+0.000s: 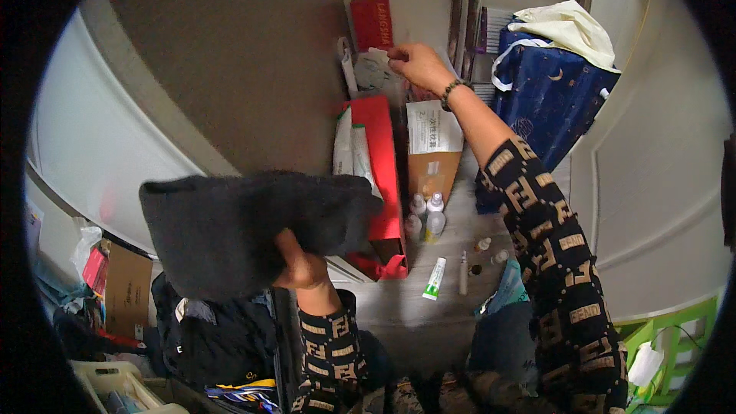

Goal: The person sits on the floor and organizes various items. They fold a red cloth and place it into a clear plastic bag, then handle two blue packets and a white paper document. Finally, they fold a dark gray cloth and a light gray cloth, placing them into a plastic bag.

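Note:
My left hand (303,264) grips a folded dark grey cloth (230,230), holding it up at the left above black clothes (221,345). My right hand (420,66) reaches to the back, its fingertips at a pale grey item (374,72), perhaps a plastic bag; whether they pinch it I cannot tell. Behind it leans a red box (371,23). Nearer stand a red open box (382,184) with white packets (361,155) and a cardboard box (434,172) with a white printed packet (434,126) on top. Small clear bottles (435,223) stand in front.
On the grey surface lie a white and green tube (434,279), a slim stick-like item (463,276) and small bottles (483,244). A dark blue fabric bag (546,103) stands at the right. Lower left are a cardboard box (127,287) and a cream basket (123,376); a green rack (684,345) is lower right.

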`<action>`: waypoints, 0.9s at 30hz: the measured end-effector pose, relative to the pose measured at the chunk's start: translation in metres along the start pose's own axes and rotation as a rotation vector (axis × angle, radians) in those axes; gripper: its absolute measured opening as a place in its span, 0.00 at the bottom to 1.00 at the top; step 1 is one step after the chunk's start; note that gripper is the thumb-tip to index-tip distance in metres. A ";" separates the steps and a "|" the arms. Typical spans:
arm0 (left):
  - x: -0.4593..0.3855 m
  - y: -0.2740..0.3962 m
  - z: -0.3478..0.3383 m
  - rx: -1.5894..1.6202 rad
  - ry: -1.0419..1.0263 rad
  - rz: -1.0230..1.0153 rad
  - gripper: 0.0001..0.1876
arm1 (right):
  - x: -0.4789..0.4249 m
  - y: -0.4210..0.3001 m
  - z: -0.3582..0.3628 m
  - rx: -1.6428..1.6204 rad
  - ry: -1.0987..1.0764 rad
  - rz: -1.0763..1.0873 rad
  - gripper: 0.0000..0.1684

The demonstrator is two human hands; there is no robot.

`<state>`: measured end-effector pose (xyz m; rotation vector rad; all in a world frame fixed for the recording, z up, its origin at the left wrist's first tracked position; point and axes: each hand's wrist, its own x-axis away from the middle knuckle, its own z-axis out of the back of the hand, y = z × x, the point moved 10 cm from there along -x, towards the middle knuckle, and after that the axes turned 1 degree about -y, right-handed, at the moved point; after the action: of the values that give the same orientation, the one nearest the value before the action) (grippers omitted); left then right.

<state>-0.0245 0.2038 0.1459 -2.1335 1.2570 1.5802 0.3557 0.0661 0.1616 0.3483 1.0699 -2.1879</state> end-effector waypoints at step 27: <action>0.049 -0.020 0.036 -0.223 -0.302 0.345 0.22 | -0.055 0.086 -0.042 -0.845 0.387 -0.377 0.05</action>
<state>-0.0315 0.2130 0.0832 -1.7627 1.4562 2.1807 0.4516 0.0855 0.1116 0.1840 2.2945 -1.7670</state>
